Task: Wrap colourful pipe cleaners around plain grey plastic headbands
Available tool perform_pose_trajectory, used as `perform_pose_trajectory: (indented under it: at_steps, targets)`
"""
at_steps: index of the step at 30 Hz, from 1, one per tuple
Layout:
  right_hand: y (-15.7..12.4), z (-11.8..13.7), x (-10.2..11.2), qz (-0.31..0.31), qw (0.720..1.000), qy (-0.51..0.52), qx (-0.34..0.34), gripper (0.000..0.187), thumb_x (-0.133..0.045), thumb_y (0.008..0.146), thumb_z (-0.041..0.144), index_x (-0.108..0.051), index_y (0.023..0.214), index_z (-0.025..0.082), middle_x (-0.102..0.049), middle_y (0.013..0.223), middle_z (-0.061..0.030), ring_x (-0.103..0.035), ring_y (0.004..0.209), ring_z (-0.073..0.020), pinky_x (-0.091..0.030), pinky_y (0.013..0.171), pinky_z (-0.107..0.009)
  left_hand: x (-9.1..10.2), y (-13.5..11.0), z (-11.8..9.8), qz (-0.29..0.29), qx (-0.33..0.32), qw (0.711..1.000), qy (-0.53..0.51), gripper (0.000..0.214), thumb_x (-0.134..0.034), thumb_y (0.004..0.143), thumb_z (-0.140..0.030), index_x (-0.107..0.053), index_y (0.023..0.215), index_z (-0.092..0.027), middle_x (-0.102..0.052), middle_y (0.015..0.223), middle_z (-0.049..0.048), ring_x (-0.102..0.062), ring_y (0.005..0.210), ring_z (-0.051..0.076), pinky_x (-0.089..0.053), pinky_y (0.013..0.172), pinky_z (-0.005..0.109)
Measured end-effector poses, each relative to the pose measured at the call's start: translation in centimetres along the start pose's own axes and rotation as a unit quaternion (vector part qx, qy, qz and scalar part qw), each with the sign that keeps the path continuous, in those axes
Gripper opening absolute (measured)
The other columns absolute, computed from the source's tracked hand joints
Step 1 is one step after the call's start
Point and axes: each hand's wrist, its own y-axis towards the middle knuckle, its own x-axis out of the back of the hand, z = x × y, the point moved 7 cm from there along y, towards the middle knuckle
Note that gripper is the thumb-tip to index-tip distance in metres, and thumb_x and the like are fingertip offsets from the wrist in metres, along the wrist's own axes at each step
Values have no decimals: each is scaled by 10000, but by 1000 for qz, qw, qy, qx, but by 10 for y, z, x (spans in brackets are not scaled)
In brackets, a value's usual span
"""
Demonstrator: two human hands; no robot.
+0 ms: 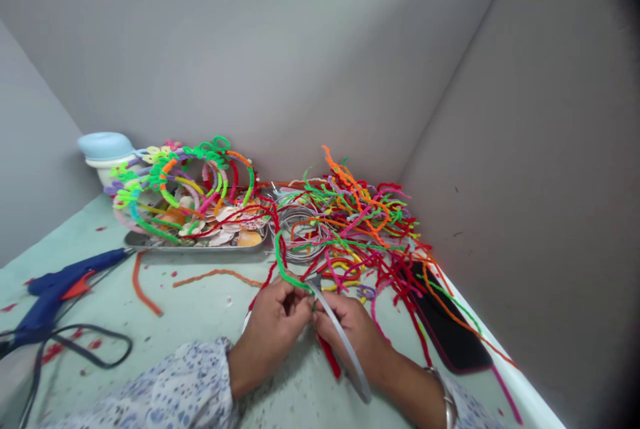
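A headband runs between my hands: its upper part is wound with a green pipe cleaner [283,266], and its lower part is bare whitish plastic [345,342]. My left hand [275,322] is closed, thumb and fingers pinching the headband where the green winding ends. Close against it, my right hand [353,329] is closed too, its fingertips pinching a short green end of the pipe cleaner beneath the band. The bare plastic passes over the right hand's fingers. Part of the grip is hidden by the fingers. A red pipe cleaner [329,356] lies beneath the hands.
Finished-looking colourful headbands [170,182] rest on a metal tray [200,249] of shell-like pieces. A loose pile of pipe cleaners [370,216] and a wire coil [300,236] lie behind my hands. A blue glue gun [60,289] is left, a phone [450,329] right, a lidded container [107,156] behind.
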Motion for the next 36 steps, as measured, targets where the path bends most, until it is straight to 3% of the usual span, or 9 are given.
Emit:
perform_pose_trajectory:
  at_steps: [5,13,22,31,36]
  targets:
    - [0,-1,-1,-7,1000,3,-8,145,-535,830,218,-570,696,174,-492,588,36,-445,572,-115,-372,558,-209,-2,0,-5,10,-32,999,-3,140,-504,730,-197,-472,595,-180,-434,606,-29,-428,586,129,-333,545,234]
    - [2,0,1,-4,1000,22,-22,125,-506,808,166,-536,687,173,-490,603,33,-464,598,-122,-386,588,-224,-1,0,1,-15,15,999,-43,69,-538,714,-190,-528,780,-172,-544,698,-6,-522,670,162,-402,627,264]
    - [2,0,-3,31,1000,5,-1,113,-492,806,153,-538,703,163,-479,634,35,-411,587,-110,-350,562,-223,-9,-3,6,39,19,992,-115,105,-514,682,-112,-493,750,-189,-471,609,-50,-439,577,116,-335,533,214]
    - [3,-1,0,27,998,57,-22,184,-531,822,254,-505,658,175,-481,623,37,-415,593,-111,-357,562,-218,-6,-1,-5,32,-20,997,-65,38,-539,707,-138,-567,713,-162,-525,680,-17,-494,658,130,-396,625,231]
    - [2,-10,-2,47,993,98,-53,120,-546,818,239,-536,719,172,-477,606,52,-389,539,-92,-334,514,-200,-5,-1,-6,32,-45,998,-24,90,-552,771,-189,-602,698,-168,-533,680,-13,-497,650,133,-392,601,225]
